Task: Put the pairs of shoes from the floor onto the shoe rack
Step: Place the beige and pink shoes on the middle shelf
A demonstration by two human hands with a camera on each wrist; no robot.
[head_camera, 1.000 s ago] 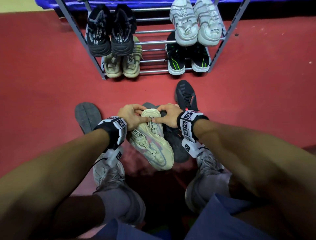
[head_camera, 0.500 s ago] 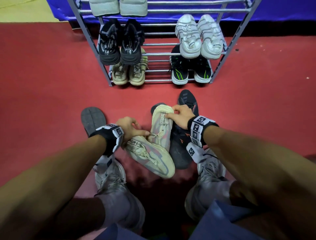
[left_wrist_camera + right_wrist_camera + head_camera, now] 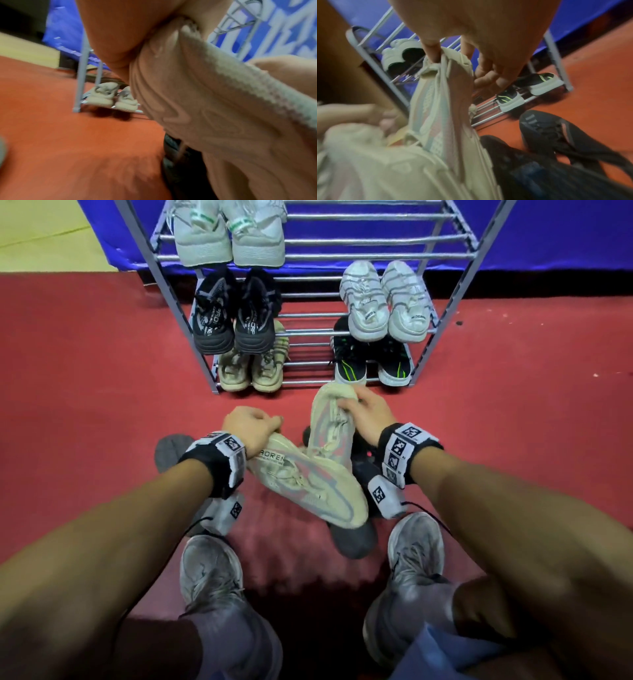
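Note:
Each hand holds one shoe of a beige knit pair, lifted off the red floor just in front of the metal shoe rack [image 3: 442, 313]. My left hand [image 3: 270, 424] grips the heel of the left beige shoe [image 3: 308, 484], whose toe hangs towards me; its ribbed sole [image 3: 205, 108] fills the left wrist view. My right hand [image 3: 346, 405] pinches the heel collar of the right beige shoe [image 3: 330, 433], fingers [image 3: 431, 51] curled over the rim. A dark pair [image 3: 556, 135] lies on the floor beneath them.
The rack holds a white-grey pair [image 3: 229, 234] on the upper shelf with bare bars to its right, a black pair [image 3: 233, 313] and a white pair [image 3: 383, 299] below, and a beige pair [image 3: 251, 368] and a black-green pair [image 3: 371, 361] at the bottom. A grey sole [image 3: 169, 451] lies left. My feet [image 3: 210, 577] are close below.
Both hands have risen and moved forward towards the rack with the beige shoes. The right shoe came up off the floor by its heel. My view has tilted up the rack.

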